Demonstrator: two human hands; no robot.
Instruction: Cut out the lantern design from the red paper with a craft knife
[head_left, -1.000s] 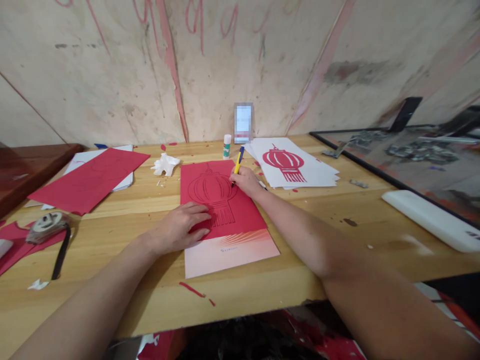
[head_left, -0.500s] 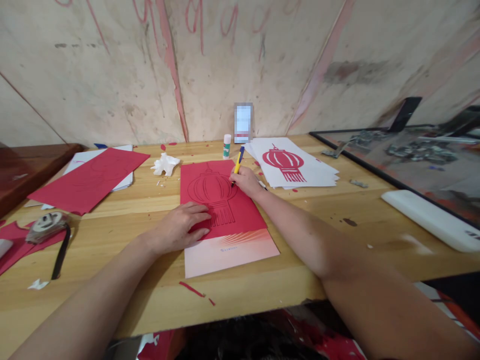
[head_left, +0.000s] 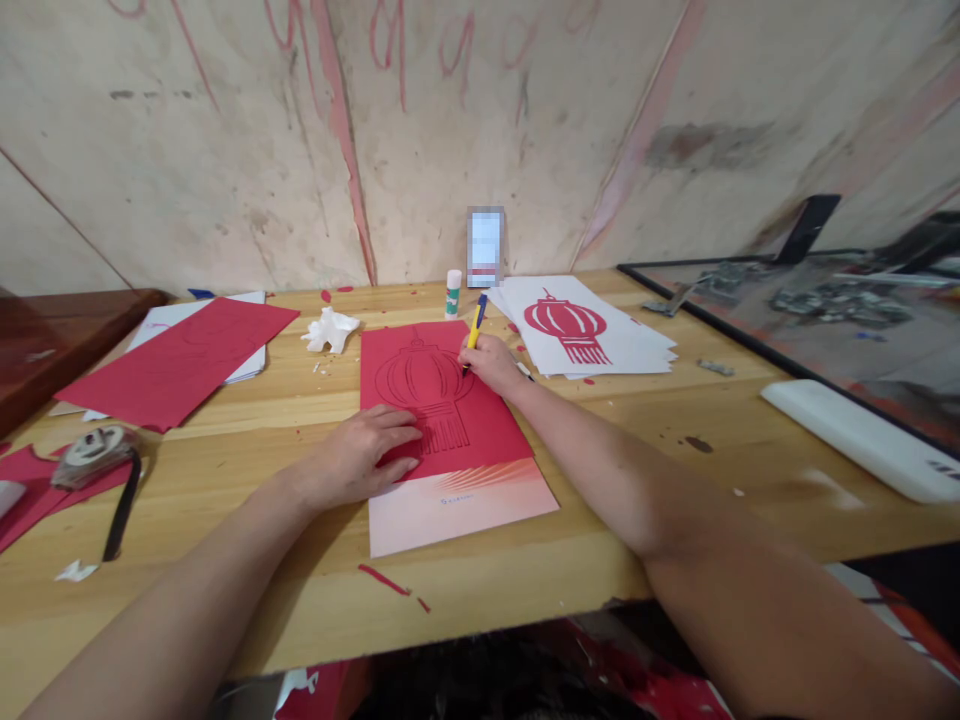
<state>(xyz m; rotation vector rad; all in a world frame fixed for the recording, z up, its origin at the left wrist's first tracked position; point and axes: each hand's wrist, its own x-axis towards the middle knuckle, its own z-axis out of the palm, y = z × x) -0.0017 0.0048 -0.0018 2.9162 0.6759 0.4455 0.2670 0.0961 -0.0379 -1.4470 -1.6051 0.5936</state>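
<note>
The lantern outline [head_left: 424, 385] is already being shown on the red paper sheet [head_left: 442, 400] at table centre — nothing is lifted out yet. The yellow craft knife [head_left: 475, 325] is being gripped, fingers closed, by the right hand [head_left: 491, 362] at the lantern's 2 o'clock edge. The paper is being pinned by the left hand [head_left: 360, 455], flat and spread, at 7 o'clock.

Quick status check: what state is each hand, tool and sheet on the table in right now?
Left hand: flat, pressing the red lantern sheet.
Right hand: gripping the yellow knife, tip on sheet.
Glue stick: upright, capped.
Finished lantern cutout: lying on white paper.
</note>
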